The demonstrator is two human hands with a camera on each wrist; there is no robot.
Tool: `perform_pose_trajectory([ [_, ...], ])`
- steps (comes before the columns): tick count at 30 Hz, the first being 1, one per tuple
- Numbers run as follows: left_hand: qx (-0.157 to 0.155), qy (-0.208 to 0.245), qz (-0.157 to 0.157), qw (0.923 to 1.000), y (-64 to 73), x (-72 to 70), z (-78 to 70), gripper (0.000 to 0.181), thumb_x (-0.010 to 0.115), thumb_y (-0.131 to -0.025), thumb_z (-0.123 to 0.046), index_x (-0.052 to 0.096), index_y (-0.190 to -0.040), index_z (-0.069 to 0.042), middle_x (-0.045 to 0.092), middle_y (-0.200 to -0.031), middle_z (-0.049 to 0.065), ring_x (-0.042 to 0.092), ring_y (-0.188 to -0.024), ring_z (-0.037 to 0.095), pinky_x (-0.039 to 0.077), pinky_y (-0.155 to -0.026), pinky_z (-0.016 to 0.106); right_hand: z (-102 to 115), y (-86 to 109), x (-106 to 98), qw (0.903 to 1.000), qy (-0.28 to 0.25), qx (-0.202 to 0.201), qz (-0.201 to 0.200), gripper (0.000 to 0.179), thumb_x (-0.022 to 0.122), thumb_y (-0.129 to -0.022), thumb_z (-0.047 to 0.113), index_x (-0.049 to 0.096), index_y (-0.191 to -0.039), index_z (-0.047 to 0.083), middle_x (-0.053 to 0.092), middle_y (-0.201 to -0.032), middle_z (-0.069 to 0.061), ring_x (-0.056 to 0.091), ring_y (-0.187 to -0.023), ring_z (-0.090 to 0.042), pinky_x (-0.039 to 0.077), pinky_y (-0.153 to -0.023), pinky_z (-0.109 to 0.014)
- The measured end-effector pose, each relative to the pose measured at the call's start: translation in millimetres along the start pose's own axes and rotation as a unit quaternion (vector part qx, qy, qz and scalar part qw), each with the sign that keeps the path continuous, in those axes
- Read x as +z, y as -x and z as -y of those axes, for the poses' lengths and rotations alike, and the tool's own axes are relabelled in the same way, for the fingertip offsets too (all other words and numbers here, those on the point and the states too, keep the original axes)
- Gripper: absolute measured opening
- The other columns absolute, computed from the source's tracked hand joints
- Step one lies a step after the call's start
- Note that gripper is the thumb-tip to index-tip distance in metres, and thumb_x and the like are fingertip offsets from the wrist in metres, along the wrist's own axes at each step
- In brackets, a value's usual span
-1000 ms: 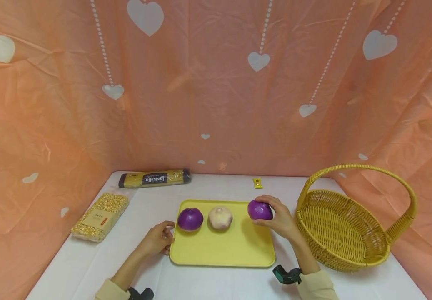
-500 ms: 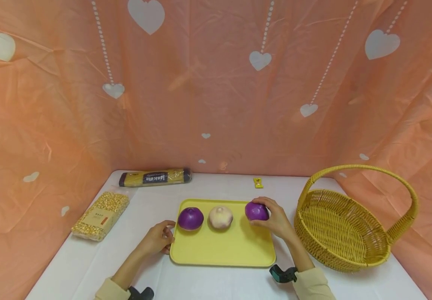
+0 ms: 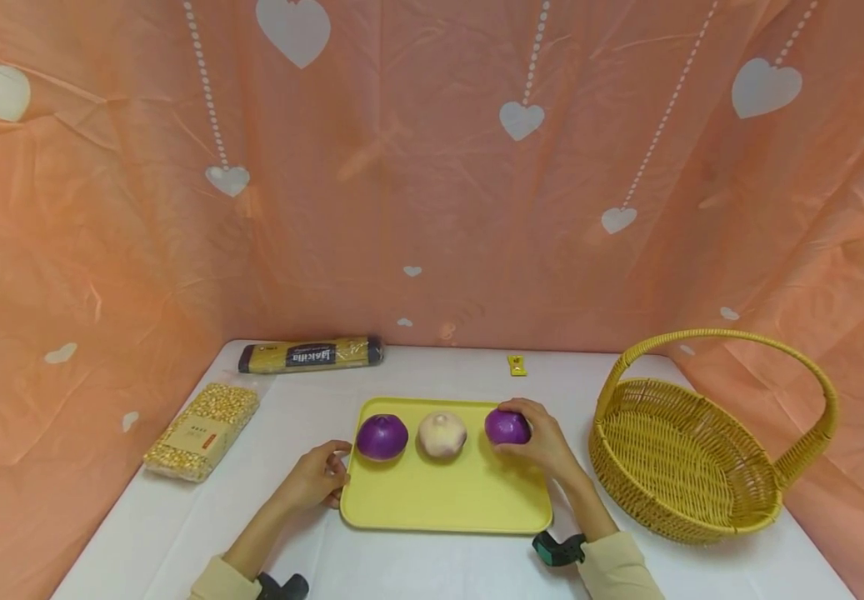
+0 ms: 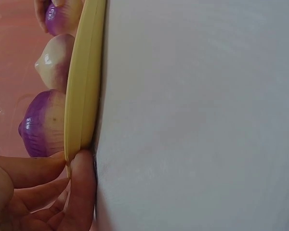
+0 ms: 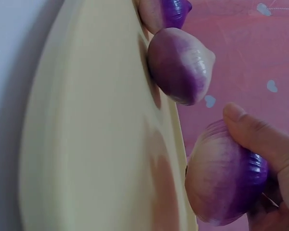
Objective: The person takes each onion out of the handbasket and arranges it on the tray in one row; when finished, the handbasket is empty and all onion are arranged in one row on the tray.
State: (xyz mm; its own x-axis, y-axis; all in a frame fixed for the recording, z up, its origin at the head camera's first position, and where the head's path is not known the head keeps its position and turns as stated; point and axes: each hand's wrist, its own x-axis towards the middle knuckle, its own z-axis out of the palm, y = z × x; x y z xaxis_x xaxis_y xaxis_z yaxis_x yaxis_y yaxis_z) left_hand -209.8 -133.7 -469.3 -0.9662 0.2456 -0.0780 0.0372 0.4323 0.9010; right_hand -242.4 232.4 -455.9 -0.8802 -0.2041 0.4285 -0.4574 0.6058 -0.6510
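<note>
On a yellow tray stand a purple onion at the left and a pale onion with a purple-tinged side in the middle. My left hand pinches the tray's left rim; the left wrist view shows fingers on both faces of that rim. My right hand grips another purple onion over the tray's back right corner. In the right wrist view this held onion appears slightly off the tray surface, thumb on one side, the other fingers partly hidden behind it.
A yellow wicker basket with a tall handle stands right of the tray. Behind lie a pasta packet and a small yellow wrapped sweet. A bag of corn kernels lies at the left. A heart-patterned curtain surrounds the white table.
My right hand has moved left and slightly lower with the purple onion, nearer to the pale one. The left hand stays at the tray's rim.
</note>
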Motion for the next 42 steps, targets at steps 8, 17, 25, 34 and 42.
perform_pose_trajectory([
  [8,0.027,-0.005,0.009,0.9996,-0.3,-1.2,0.6,0.045,0.056,-0.081,0.011,0.043,-0.123,0.014,0.051,-0.075,0.008,0.055,-0.053,0.014,0.058,-0.046,0.031,-0.5,0.6,3.5,0.9998,0.012,0.013,0.007,0.061,0.088,-0.057,0.013,0.063,-0.111,0.002,0.057,-0.12,-0.017,0.049,-0.116,-0.038,0.042,-0.097,-0.058],
  [17,0.018,0.0,0.01,0.9998,-0.3,-1.0,0.5,0.044,0.055,-0.081,0.011,0.043,-0.124,0.014,0.05,-0.075,0.008,0.055,-0.053,0.014,0.058,-0.046,0.032,-0.8,1.5,5.9,0.9999,0.013,0.007,0.008,0.06,0.088,-0.057,0.012,0.063,-0.111,0.003,0.056,-0.121,-0.019,0.047,-0.118,-0.039,0.042,-0.098,-0.058],
  [25,0.013,0.007,0.01,0.9998,0.4,-1.2,0.0,0.044,0.055,-0.082,0.011,0.043,-0.124,0.014,0.05,-0.076,0.008,0.055,-0.052,0.014,0.058,-0.046,0.032,-3.0,1.9,8.1,0.9998,0.013,0.004,0.012,0.06,0.088,-0.058,0.011,0.062,-0.111,0.003,0.052,-0.126,-0.025,0.041,-0.124,-0.041,0.037,-0.1,-0.063],
  [34,0.009,0.001,0.006,0.9999,-0.2,-0.8,0.6,0.044,0.055,-0.081,0.011,0.044,-0.124,0.013,0.05,-0.076,0.008,0.055,-0.052,0.014,0.057,-0.046,0.031,-1.9,1.0,9.2,0.9998,0.012,-0.012,0.014,0.06,0.087,-0.058,0.008,0.061,-0.111,0.002,0.053,-0.124,-0.023,0.036,-0.128,-0.042,0.037,-0.1,-0.063],
  [42,0.017,0.001,0.01,0.9998,0.7,-1.8,-0.6,0.045,0.056,-0.081,0.011,0.044,-0.124,0.013,0.051,-0.076,0.009,0.055,-0.053,0.015,0.057,-0.046,0.031,-2.9,1.1,10.5,0.9998,0.006,-0.012,0.017,0.061,0.088,-0.058,0.011,0.061,-0.112,0.003,0.057,-0.119,-0.015,0.035,-0.129,-0.041,0.034,-0.102,-0.064],
])
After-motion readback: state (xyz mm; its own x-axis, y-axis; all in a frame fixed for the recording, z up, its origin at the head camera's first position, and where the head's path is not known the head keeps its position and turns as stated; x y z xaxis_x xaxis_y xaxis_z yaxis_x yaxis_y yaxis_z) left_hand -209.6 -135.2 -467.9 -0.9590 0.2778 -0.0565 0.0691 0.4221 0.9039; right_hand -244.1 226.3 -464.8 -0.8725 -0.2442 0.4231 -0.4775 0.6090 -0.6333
